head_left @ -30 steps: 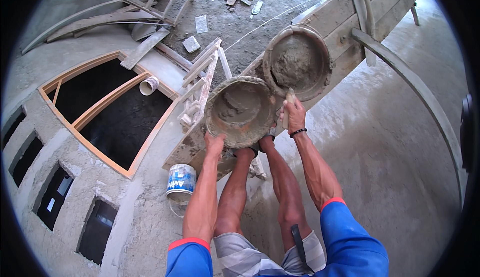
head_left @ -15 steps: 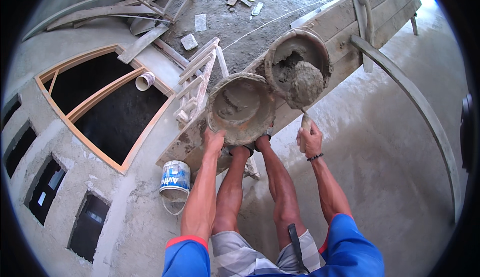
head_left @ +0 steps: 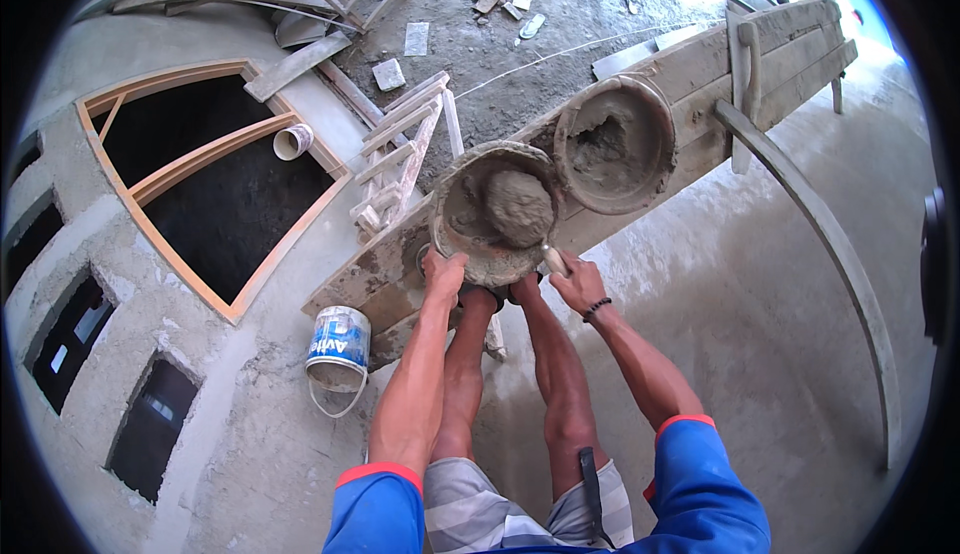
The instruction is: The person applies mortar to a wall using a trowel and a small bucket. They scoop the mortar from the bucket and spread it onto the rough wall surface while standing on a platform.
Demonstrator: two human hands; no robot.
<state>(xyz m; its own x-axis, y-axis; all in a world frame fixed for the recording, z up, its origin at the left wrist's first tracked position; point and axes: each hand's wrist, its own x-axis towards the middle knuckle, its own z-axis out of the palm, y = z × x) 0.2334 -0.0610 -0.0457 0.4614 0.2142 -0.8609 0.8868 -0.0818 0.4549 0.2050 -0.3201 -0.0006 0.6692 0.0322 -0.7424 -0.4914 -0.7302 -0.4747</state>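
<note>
My left hand point(head_left: 443, 272) grips the near left rim of a mortar-caked round basin point(head_left: 505, 151). My right hand point(head_left: 577, 284) holds a trowel handle point(head_left: 554, 260) just right of that basin, and a heaped lump of wet grey mortar point(head_left: 518, 209) sits inside it, hiding the blade. A second basin point(head_left: 664, 144), with mortar hollowed out in its middle, rests beside it on the right. Both are on a dirty wooden plank platform point(head_left: 700, 64), and my feet show just below the left basin.
A white bucket point(head_left: 338, 344) lies lower left. Farther left are an orange wooden frame point(head_left: 225, 159) over a dark opening, a small container point(head_left: 293, 141) and several wall holes. A white timber ladder-like frame point(head_left: 410, 144), loose boards and rubble lie beyond. A curved board point(head_left: 840, 254) arches at right.
My right hand lifted a mortar-loaded trowel out of the right basin and has moved it left into the left basin. My left hand still holds the rim; the view has shifted slightly.
</note>
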